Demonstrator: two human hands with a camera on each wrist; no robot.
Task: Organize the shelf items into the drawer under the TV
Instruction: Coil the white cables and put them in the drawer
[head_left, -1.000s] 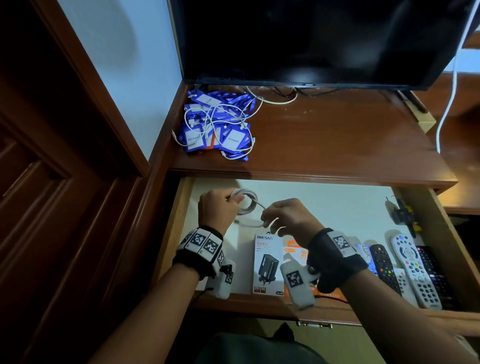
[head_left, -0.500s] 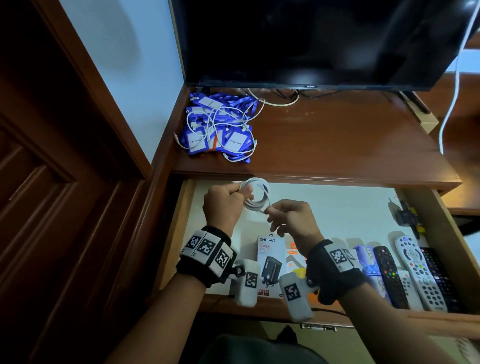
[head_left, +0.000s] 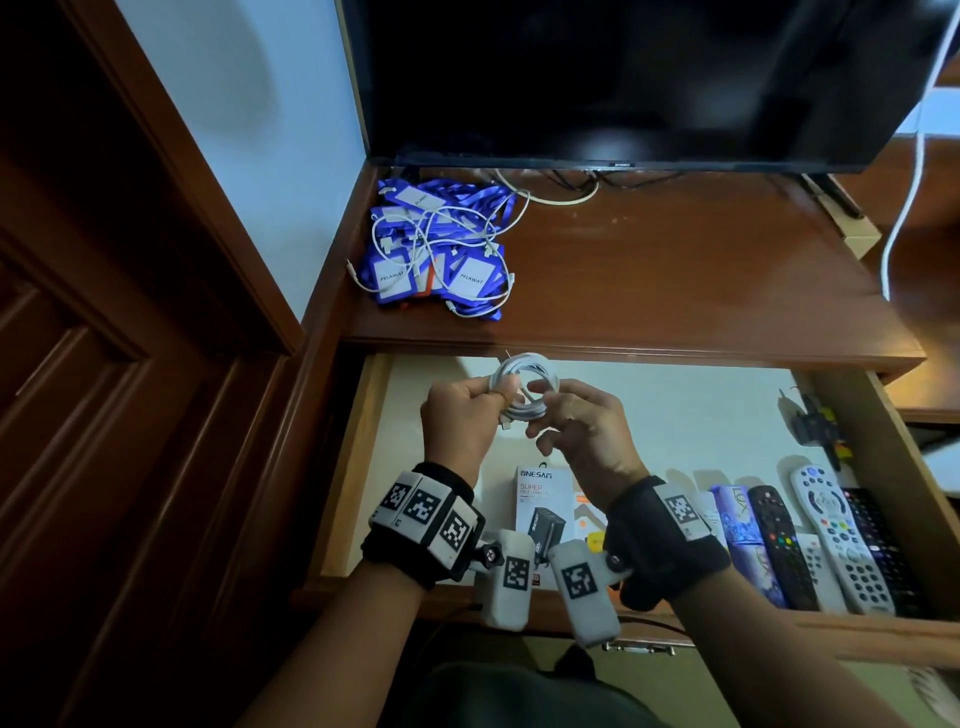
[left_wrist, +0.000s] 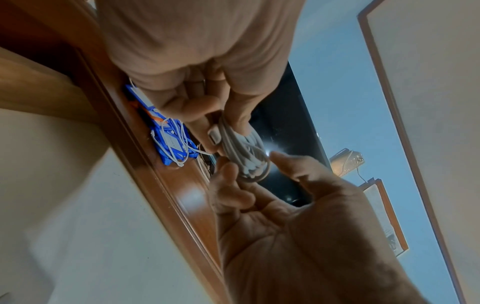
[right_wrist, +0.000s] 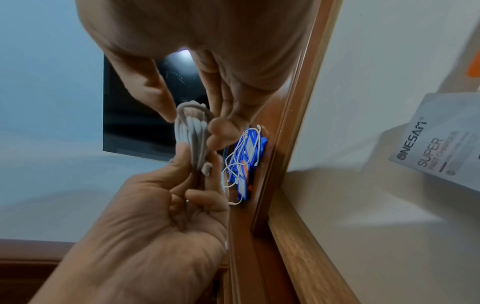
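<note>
Pinching the coiled white cable (head_left: 524, 387) between both hands' grip.

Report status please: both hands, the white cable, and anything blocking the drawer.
Left hand grips coiled white cable; right hand pinches its other side. Coil held above open drawer, not in yet. Nothing blocking; lanyard pile remains on shelf.

TV (head_left: 623, 78) stands at the back of shelf (head_left: 675, 291), 12 o'clock. Lanyard pile (head_left: 441, 249) lies on shelf at 10 o'clock, loose cables over it. Open drawer (head_left: 353, 467) sits below and in front of shelf. In drawer: charger box (head_left: 540, 499) at 6 o'clock; remotes (head_left: 831, 540) side by side at 4 o'clock. Coiled cable (head_left: 524, 387) above drawer centre, between left hand (head_left: 462, 421) and right hand (head_left: 582, 431).
</note>
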